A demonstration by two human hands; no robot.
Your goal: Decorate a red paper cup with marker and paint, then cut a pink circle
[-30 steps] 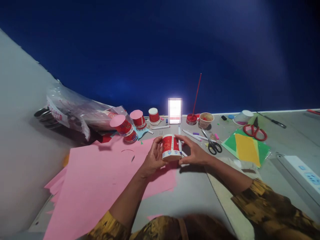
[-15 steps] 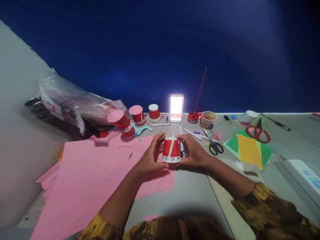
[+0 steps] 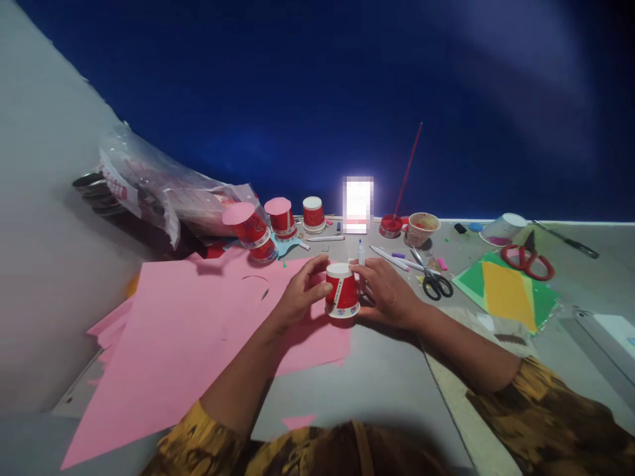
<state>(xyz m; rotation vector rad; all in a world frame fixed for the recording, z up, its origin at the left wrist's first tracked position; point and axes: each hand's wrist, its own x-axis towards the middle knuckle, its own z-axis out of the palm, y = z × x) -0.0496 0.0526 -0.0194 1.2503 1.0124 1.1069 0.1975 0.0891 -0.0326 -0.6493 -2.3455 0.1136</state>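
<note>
Between my two hands is a red and white paper cup (image 3: 341, 291), upside down with its narrow base on top. My left hand (image 3: 306, 295) curls round the cup's left side, thumb against its wall. On the other side, my right hand (image 3: 389, 291) grips it with fingertips near the top and thumb by the lower rim. A marker with a blue tip (image 3: 361, 252) shows just behind my right fingers; I cannot tell whether they hold it. Pink paper (image 3: 188, 337) is spread to the left and partly under the cup.
Stacked red cups topped with pink discs (image 3: 239, 213) stand back left beside a plastic bag (image 3: 163, 192). Further right are a glowing blurred rectangle (image 3: 358, 203), a red paint pot (image 3: 391, 227), black scissors (image 3: 432, 281), red-handled scissors (image 3: 530, 261) and green and yellow sheets (image 3: 508, 291).
The cup has tilted so that more of its white base shows. My left thumb has moved up from the lower rim to the cup's wall. The whole view has shifted slightly.
</note>
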